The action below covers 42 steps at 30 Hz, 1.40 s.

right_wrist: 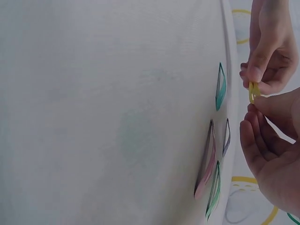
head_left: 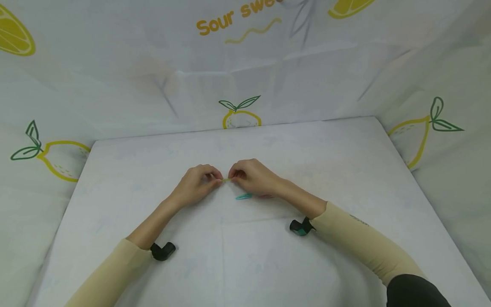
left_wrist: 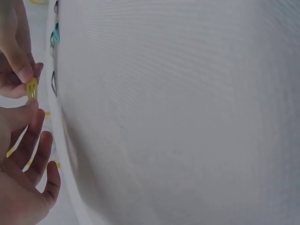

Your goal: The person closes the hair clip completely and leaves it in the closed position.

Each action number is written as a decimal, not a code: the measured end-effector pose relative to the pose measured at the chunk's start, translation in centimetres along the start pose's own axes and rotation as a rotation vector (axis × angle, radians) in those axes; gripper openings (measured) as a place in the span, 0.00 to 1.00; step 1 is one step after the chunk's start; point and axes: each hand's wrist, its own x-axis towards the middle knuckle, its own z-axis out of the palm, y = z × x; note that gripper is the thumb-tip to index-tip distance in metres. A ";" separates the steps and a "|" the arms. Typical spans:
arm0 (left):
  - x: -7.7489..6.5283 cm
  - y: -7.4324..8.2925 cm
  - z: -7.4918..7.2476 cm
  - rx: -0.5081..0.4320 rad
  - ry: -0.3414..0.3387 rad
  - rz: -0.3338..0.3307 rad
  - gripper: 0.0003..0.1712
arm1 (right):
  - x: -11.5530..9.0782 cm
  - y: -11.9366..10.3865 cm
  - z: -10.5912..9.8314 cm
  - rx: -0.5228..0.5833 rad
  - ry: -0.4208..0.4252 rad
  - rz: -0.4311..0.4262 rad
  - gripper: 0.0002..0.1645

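Both hands pinch a small yellow snap hair clip (head_left: 226, 179), one at each end. My left hand (head_left: 197, 184) grips its left end between thumb and index finger, the other fingers loosely bent. At the opposite end, the thumb and fingertips of my right hand (head_left: 255, 177) hold it. Slots along the clip (left_wrist: 32, 89) show in the left wrist view, its ends covered by fingertips. On the table beneath lie more hair clips: a teal one (right_wrist: 221, 89), a pink one (right_wrist: 205, 173), a green one (right_wrist: 214, 192) and a greyish-purple one (right_wrist: 227, 137).
A white cloth covers the table (head_left: 253, 256), and white sheets printed with lemons (head_left: 241, 119) hang behind it and on both sides. Black wrist cameras (head_left: 163, 251) sit below each forearm, close over the table.
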 end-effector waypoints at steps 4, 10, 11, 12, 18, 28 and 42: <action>0.1 0.4 -0.1 -0.018 0.014 0.014 0.03 | -0.1 0.1 -0.3 0.001 0.009 -0.006 0.08; 0.0 1.0 -0.4 -0.023 0.033 0.051 0.03 | -0.1 0.0 -0.7 0.002 0.012 -0.041 0.06; 0.0 1.0 -0.4 -0.021 0.033 0.056 0.03 | -0.1 0.0 -0.8 0.005 0.011 -0.050 0.06; 0.0 1.1 -0.4 -0.020 0.031 0.060 0.03 | -0.1 0.1 -0.8 0.005 0.009 -0.057 0.06; -0.2 1.4 -0.3 -0.018 0.016 0.062 0.04 | -0.2 0.2 -0.9 0.010 0.002 -0.081 0.06; -0.1 1.4 0.0 -0.002 0.076 0.047 0.04 | -0.4 0.5 -1.0 0.058 0.028 -0.044 0.06; 0.1 1.9 -0.1 -0.009 0.106 0.055 0.06 | -0.5 0.8 -1.0 0.096 0.014 -0.002 0.05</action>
